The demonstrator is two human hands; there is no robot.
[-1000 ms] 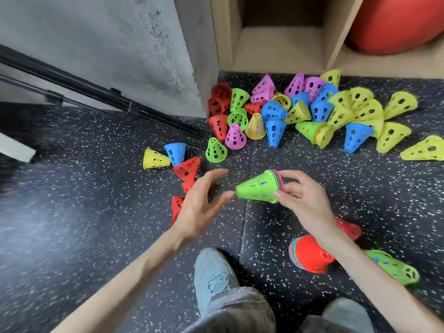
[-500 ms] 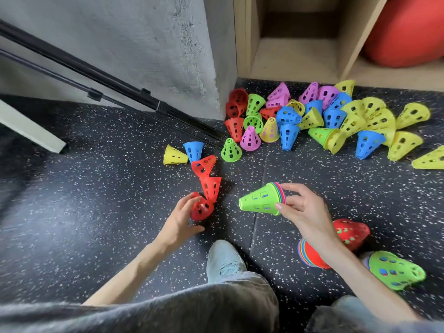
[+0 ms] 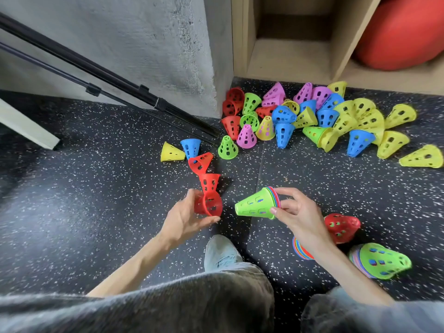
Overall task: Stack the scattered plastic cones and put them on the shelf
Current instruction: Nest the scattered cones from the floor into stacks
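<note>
Two hands — red cone (image 3: 208, 205), green stack (image 3: 257, 205)

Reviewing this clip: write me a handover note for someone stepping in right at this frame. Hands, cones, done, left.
Left hand: grip on a single red cone at floor level.
Right hand: grip on the rim end of a green-topped stack, held sideways.
Done: two finished stacks lie near the right arm, a red-topped stack and a green-topped floor stack.
Left: add the red cone, gather the loose cones nearby and the big pile by the shelf; no cones show on the shelf yet.
</note>
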